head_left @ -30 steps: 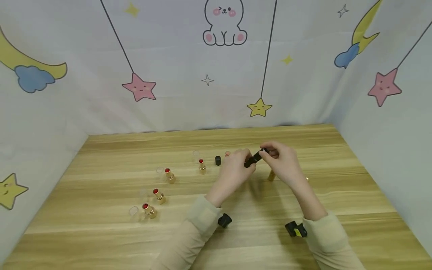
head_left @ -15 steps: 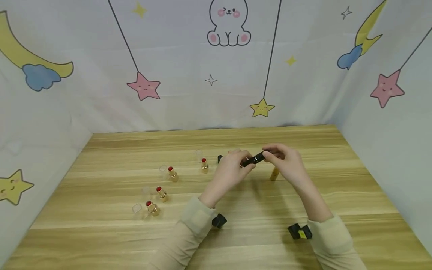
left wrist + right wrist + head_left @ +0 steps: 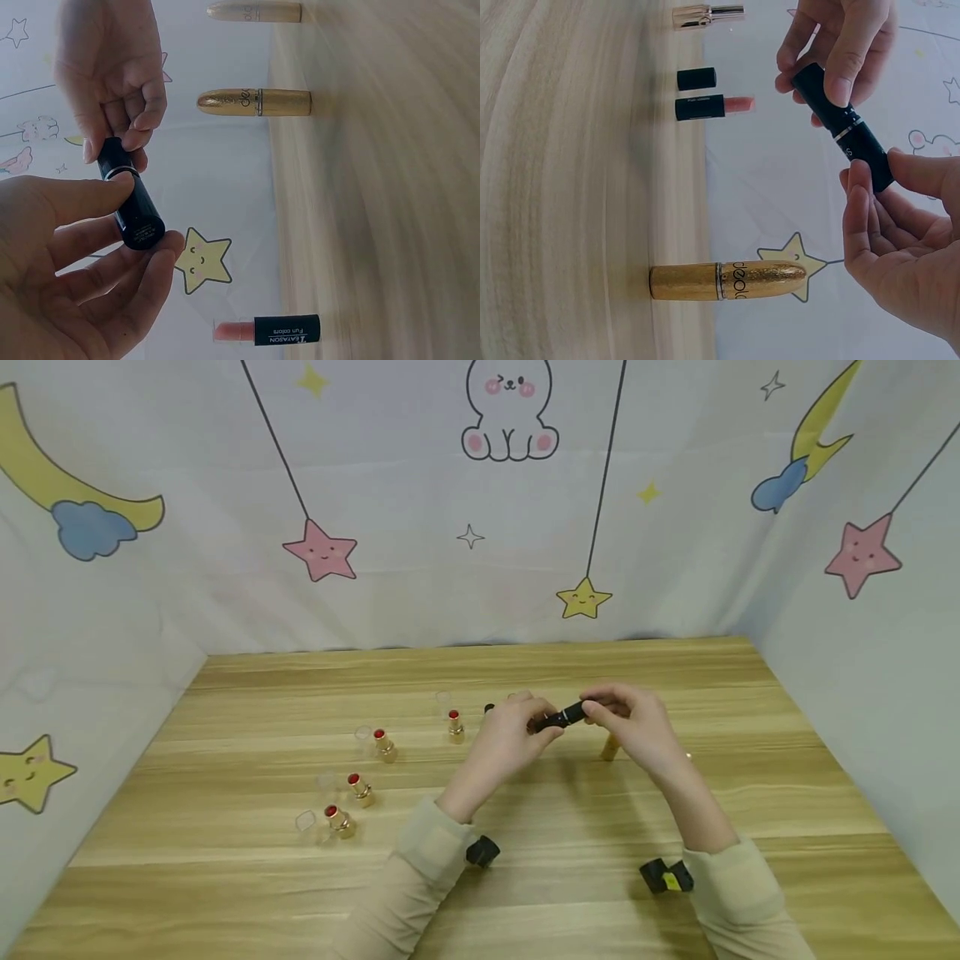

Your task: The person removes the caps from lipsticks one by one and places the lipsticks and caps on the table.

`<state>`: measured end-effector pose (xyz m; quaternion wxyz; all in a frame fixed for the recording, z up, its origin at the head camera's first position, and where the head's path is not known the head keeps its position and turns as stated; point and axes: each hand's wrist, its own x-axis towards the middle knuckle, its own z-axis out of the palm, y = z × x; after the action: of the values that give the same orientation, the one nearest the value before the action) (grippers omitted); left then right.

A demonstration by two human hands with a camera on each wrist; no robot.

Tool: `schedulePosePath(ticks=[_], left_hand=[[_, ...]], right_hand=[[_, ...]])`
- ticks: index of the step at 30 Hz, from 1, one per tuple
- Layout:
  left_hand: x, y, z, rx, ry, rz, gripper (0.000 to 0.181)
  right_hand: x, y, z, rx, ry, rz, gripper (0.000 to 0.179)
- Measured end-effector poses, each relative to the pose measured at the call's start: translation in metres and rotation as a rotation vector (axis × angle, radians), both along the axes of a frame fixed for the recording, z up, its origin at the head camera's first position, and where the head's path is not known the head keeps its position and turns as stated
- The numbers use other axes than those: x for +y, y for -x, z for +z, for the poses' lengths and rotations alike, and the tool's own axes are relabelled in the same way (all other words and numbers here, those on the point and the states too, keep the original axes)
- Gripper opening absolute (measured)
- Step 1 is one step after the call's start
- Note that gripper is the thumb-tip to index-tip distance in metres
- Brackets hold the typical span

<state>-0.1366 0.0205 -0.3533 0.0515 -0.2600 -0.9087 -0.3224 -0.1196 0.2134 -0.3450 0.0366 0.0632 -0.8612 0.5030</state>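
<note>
A closed black lipstick (image 3: 567,716) with a silver band is held in the air, slanting between both hands. My left hand (image 3: 508,739) pinches its base end between thumb and fingers. The thumb and fingers of my right hand (image 3: 636,727) grip the opposite, capped end. Below the right hand stands an upright gold lipstick (image 3: 727,281), its cap on. Beyond the left hand, an uncapped black lipstick (image 3: 705,106) with a coral tip stands beside its black cap (image 3: 696,79). In the head view the left hand mostly hides this pair.
Several uncapped gold lipsticks with red tips, one (image 3: 456,728) at the back, stand at left beside clear caps (image 3: 305,821). Another gold lipstick (image 3: 255,12) stands farther right. Black wrist devices (image 3: 482,852) sit at both cuffs. White printed cloth (image 3: 390,602) walls the wooden table (image 3: 247,902).
The view has shifted slightly. My left hand has moved a little left and now covers more of the small black cap; the lipstick lies flatter between the hands. Both hands keep their grip.
</note>
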Motion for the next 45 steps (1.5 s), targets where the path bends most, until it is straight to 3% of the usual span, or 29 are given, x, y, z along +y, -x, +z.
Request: schedulePosePath(ticks=[18, 27, 45], left_hand=[[0.000, 0.001, -0.002, -0.005, -0.011, -0.043, 0.017], [-0.003, 0.003, -0.006, -0.039, -0.048, -0.022, 0.016], [-0.006, 0.004, -0.007, -0.106, -0.026, -0.004, 0.016]], right_hand=[[0.000, 0.000, -0.006, -0.004, -0.001, -0.014, 0.026], [0.004, -0.002, -0.004, 0.017, 0.014, -0.062, 0.030], [0.010, -0.002, -0.001, 0.026, 0.015, -0.067, 0.031]])
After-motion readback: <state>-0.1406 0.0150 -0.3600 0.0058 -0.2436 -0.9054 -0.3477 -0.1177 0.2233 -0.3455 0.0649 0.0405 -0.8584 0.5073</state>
